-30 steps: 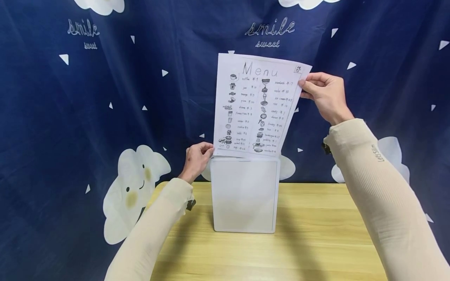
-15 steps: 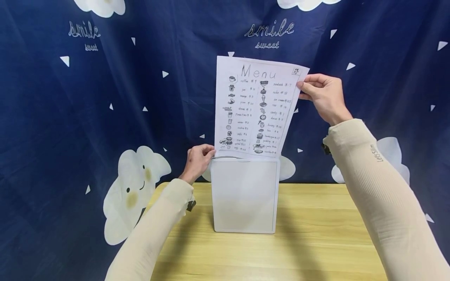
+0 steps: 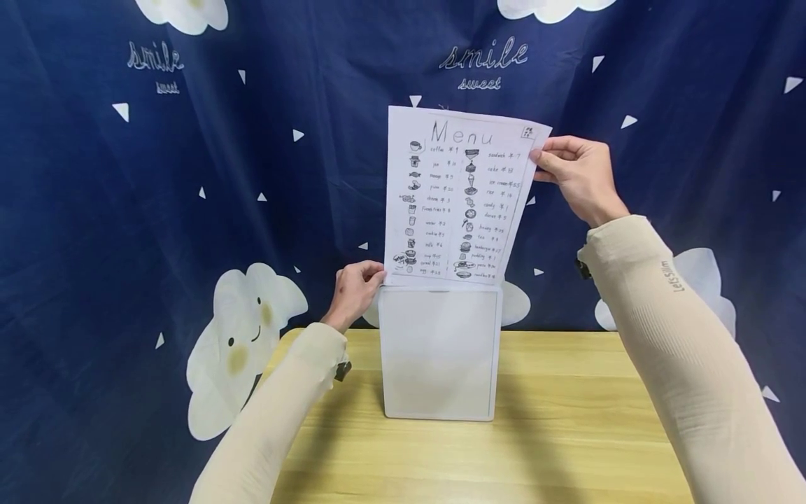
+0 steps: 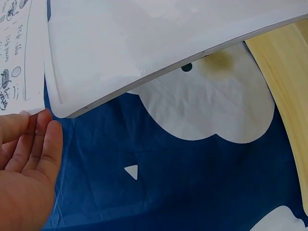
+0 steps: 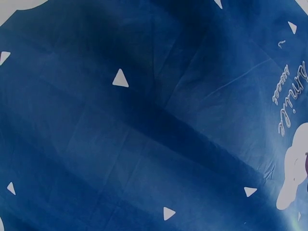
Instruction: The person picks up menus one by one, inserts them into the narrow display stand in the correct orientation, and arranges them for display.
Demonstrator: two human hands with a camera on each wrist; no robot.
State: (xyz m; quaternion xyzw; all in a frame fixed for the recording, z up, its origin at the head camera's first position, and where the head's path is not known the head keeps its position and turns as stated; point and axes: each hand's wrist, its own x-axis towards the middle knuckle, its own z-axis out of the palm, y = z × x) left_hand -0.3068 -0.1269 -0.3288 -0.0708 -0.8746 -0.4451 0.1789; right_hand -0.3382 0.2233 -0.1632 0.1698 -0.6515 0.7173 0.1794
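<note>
A paper menu (image 3: 456, 203) with handwritten prices and small food drawings is held up above a white board (image 3: 439, 353) that stands on the table. My right hand (image 3: 579, 175) pinches the sheet's right edge near its upper corner. At the lower left corner of the sheet, my left hand (image 3: 355, 290) pinches the paper with thumb and fingertips, close to the board's top corner. In the left wrist view, the left hand (image 4: 26, 163) grips the menu's corner (image 4: 29, 86) beside the board (image 4: 144, 43). The right wrist view shows neither the right hand nor the paper.
The light wooden table (image 3: 567, 420) spreads around the board's base. Behind it hangs a dark blue curtain (image 3: 302, 189) with white clouds, triangles and lettering.
The menu and my right hand have come down slightly and a little to the left. The dark gap at the sheet's lower left edge has closed. My left hand keeps its pinch.
</note>
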